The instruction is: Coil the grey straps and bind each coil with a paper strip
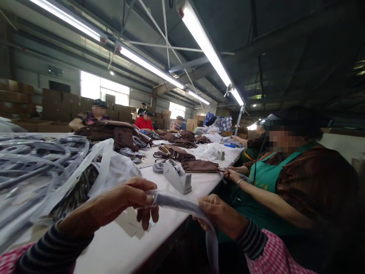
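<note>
My left hand (129, 201) pinches one end of a clear plastic sleeve (179, 203) with a dark strap inside it. Over the table's near edge, my right hand (218, 217) grips the same sleeve further along, and the loose end hangs down past that hand. Both wrists show striped cuffs under pink checked sleeves. Left of my left hand lies a heap of bagged grey straps (37, 167) on the white table (128, 243).
A grey tape dispenser (178, 177) stands mid-table, with brown bags (199, 166) behind it. A co-worker in a green apron (268, 179) sits close on my right, arms on the table. More people work further along, with cardboard boxes (57, 104) stacked behind them.
</note>
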The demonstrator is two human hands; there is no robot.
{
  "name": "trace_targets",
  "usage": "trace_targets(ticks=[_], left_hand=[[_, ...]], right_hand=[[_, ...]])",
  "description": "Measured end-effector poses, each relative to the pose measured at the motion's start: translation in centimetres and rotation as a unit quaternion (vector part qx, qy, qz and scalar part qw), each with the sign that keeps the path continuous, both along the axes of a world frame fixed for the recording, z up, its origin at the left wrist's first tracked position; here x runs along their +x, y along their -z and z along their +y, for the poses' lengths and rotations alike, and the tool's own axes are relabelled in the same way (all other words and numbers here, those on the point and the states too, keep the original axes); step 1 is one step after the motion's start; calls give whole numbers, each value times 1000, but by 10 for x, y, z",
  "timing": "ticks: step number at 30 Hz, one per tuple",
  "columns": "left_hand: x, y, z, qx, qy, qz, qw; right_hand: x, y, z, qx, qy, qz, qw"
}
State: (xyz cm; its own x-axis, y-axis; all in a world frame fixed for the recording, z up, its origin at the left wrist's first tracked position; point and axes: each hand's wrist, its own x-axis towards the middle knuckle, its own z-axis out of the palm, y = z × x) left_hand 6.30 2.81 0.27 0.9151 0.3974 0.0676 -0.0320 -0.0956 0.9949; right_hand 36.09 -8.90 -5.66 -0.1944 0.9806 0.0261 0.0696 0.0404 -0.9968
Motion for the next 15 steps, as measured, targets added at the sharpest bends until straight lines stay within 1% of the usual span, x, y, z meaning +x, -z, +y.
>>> trace_targets(ticks=[2,4,5,7,9,12,13,15], left_hand=[[-3,1,-1,-2,12,33,999],[-2,3,-5,1,29,70,997],[1,5,-7,16,38,92,995],[8,11,-10,73,43,133,988],[16,22,-10,134,23,150,979],[25,36,-4,186,-36,143,972],[27,38,-2,197,-52,138,969],[28,38,0,224,-77,132,962]], right_hand=[[-4,-9,-6,28,10,-90,995],[-9,-15,-11,55,26,-157,986],[-12,-16,-13,69,40,-175,981],[-14,-16,-15,98,75,-185,975],[-14,-15,-16,107,94,-176,974],[-14,-10,-16,87,79,-166,979],[-15,-9,-15,80,75,-164,980],[-19,-7,-13,70,77,-148,983]])
